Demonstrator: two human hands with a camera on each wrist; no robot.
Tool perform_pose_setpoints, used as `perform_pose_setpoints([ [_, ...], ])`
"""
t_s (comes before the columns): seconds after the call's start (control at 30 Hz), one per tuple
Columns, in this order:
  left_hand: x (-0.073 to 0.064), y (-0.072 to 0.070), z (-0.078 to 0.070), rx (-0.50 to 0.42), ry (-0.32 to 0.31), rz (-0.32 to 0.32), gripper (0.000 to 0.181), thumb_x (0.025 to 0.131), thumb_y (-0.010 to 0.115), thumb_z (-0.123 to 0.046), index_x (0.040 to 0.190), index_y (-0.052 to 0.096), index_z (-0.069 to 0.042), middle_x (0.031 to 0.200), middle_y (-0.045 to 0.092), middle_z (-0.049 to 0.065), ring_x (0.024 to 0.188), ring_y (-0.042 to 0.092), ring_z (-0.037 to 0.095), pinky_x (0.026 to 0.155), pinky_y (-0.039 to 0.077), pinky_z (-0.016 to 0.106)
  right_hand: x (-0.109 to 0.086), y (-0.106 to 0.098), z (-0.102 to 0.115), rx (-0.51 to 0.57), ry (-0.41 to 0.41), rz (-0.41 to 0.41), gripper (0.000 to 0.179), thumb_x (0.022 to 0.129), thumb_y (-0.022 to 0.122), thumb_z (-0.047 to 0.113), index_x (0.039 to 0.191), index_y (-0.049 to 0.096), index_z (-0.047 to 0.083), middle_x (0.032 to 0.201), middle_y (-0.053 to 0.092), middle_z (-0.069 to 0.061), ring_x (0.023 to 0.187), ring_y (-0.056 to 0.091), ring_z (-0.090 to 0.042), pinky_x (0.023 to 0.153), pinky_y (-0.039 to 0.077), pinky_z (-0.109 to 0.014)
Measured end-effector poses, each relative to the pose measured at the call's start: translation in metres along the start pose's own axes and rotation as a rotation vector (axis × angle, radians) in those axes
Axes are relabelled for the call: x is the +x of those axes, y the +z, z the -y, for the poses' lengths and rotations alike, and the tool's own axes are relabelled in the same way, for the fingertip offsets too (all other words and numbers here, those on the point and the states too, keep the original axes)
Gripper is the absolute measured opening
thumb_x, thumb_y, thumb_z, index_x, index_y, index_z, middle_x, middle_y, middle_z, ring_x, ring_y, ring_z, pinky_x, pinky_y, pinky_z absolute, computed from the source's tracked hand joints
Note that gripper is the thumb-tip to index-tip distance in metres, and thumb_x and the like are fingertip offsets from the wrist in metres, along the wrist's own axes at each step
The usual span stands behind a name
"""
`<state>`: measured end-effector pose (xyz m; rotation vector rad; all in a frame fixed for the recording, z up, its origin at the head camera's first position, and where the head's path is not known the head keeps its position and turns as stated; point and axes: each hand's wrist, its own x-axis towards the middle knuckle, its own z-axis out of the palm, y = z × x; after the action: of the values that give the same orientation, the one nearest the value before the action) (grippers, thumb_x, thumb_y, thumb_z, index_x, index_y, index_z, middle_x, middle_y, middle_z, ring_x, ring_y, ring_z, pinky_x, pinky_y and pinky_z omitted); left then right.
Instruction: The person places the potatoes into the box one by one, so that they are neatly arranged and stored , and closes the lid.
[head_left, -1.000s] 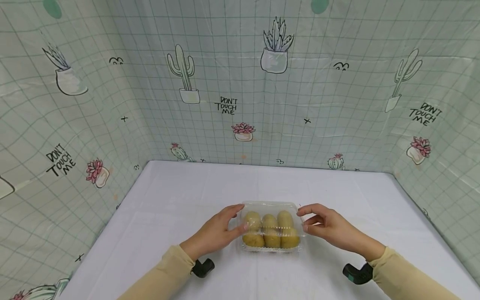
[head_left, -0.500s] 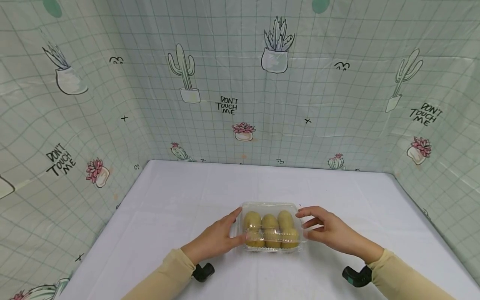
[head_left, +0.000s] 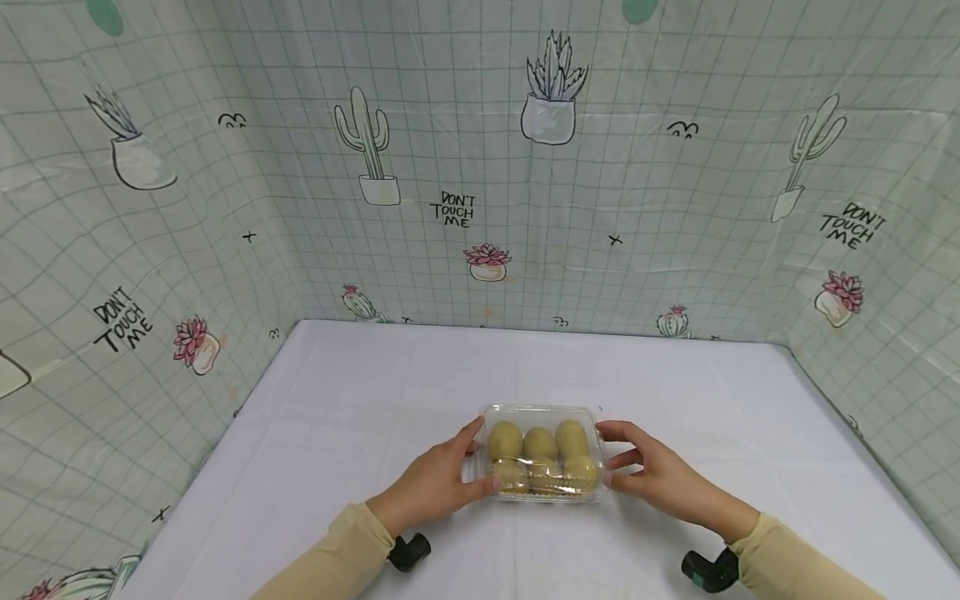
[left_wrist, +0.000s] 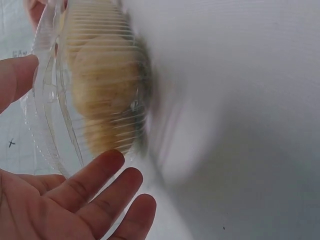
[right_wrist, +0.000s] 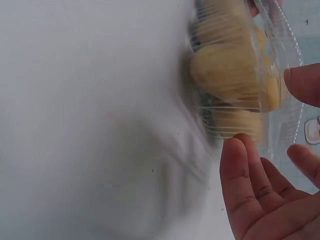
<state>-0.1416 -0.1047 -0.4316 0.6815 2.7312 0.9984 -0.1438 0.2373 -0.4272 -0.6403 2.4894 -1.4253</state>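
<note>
A clear plastic clamshell box (head_left: 542,410) lies on the white table with several oval, yellowish fruits (head_left: 540,444) inside. Its lid is down over them; side-on in the left wrist view, the rims of lid and base show a narrow gap. My left hand (head_left: 431,483) is at the box's left side, thumb (left_wrist: 22,75) at the lid rim and the other fingers spread, fairly straight, along the side wall. On the right side, my right hand (head_left: 660,471) mirrors this, its thumb (right_wrist: 302,82) at the rim and its loosely bent fingers beside the wall.
A white cloth covers the table (head_left: 390,367). Patterned fabric walls (head_left: 480,158) with printed cacti and grid lines stand at the back and both sides. Black wrist mounts (head_left: 408,552) hang under the forearms.
The lid has come down toward me over the fruits, its front edge lowering to the base. Both hands have moved slightly nearer to me with it.
</note>
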Motion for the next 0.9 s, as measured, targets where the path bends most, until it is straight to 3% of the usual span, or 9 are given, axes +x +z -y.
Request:
perform_pose_setpoints([
  [0.1, 0.0002, 0.0014, 0.0003, 0.017, 0.001, -0.015, 0.090, 0.091, 0.070, -0.050, 0.156, 0.029, -0.004, 0.126, 0.064, 0.016, 0.096, 0.066, 0.023, 0.087, 0.052, 0.047, -0.0004, 0.0028, -0.0015, 0.009, 0.015, 0.003, 0.069, 0.091, 0.073, 0.010, 0.148, 0.036, 0.001, 0.134, 0.050, -0.026, 0.101, 0.062, -0.027, 0.074, 0.055, -0.031],
  [0.23, 0.0013, 0.0026, 0.0017, 0.022, 0.019, -0.031, 0.089, 0.089, 0.072, -0.049, 0.154, 0.031, -0.003, 0.109, 0.066, 0.004, 0.078, 0.060, 0.011, 0.075, 0.052, 0.036, -0.0010, 0.0054, -0.0018, 0.037, 0.065, 0.028, 0.072, 0.092, 0.070, 0.008, 0.152, 0.029, 0.003, 0.122, 0.055, -0.020, 0.095, 0.063, -0.027, 0.069, 0.054, -0.032],
  [0.4, 0.0035, 0.0032, 0.0046, -0.082, 0.043, -0.006, 0.090, 0.090, 0.074, -0.042, 0.154, 0.028, 0.001, 0.089, 0.059, -0.009, 0.069, 0.053, 0.005, 0.065, 0.048, 0.026, -0.0005, 0.0063, -0.0006, 0.124, 0.112, 0.080, 0.078, 0.092, 0.066, 0.004, 0.155, 0.020, 0.003, 0.101, 0.057, -0.014, 0.082, 0.066, -0.029, 0.065, 0.057, -0.036],
  [0.63, 0.0041, 0.0015, 0.0064, -0.266, 0.040, 0.038, 0.089, 0.091, 0.075, -0.027, 0.156, 0.022, 0.002, 0.082, 0.058, -0.006, 0.067, 0.057, 0.009, 0.057, 0.048, 0.024, 0.0002, 0.0076, -0.0011, 0.205, 0.154, 0.105, 0.081, 0.092, 0.063, 0.003, 0.156, 0.014, 0.005, 0.087, 0.062, -0.014, 0.080, 0.067, -0.031, 0.065, 0.058, -0.041],
  [0.9, 0.0029, 0.0005, 0.0043, -0.299, 0.035, 0.036, 0.087, 0.090, 0.075, -0.021, 0.155, 0.022, 0.003, 0.076, 0.058, -0.005, 0.062, 0.052, 0.006, 0.055, 0.045, 0.022, -0.0004, 0.0086, -0.0030, 0.263, 0.181, 0.130, 0.082, 0.092, 0.059, 0.000, 0.156, 0.009, 0.008, 0.086, 0.066, -0.016, 0.078, 0.068, -0.029, 0.065, 0.058, -0.040],
])
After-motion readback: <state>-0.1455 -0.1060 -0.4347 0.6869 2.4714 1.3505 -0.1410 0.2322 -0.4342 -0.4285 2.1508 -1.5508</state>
